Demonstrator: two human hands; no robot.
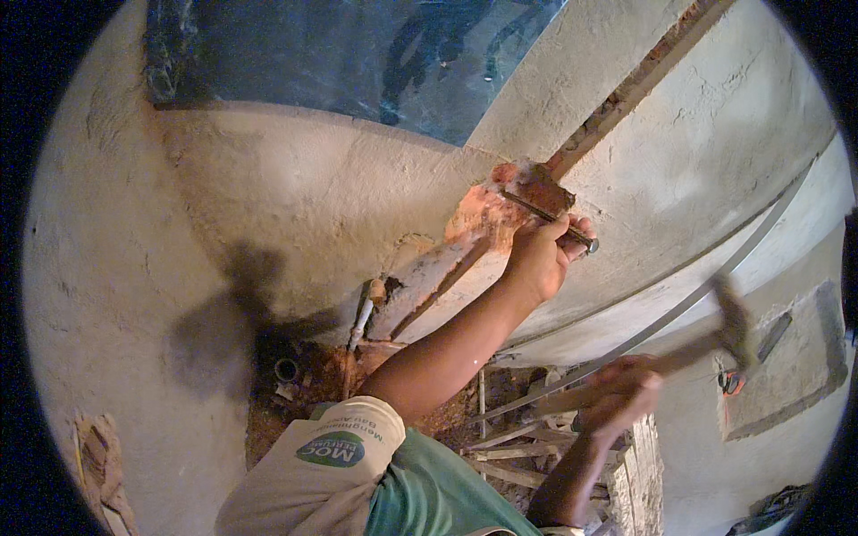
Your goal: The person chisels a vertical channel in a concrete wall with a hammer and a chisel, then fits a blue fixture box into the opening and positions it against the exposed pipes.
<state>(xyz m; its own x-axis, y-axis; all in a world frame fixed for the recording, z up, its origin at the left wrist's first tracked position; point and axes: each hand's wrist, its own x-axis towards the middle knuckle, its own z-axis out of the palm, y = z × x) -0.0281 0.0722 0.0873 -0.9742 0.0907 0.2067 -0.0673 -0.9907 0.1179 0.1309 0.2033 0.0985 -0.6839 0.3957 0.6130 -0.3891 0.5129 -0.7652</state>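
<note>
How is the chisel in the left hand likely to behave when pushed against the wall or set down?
The chisel looks like dark metal, so it is probably stiff and fairly heavy for its size. It also looks slim and rod-like, so it might roll if laid down.

A dark metal chisel (534, 209) slants at a reddish wall recess (547, 185), the motion-blurred hammer (697, 349) well apart.

1. The left hand (541, 254) holds a chisel (534, 209), its tip at a hole (538, 184) in the wall (313, 196).
2. The right hand (620, 393) grips a blurry hammer (693, 354).
3. A long cut (630, 93) runs from the hole to the top right.
</note>
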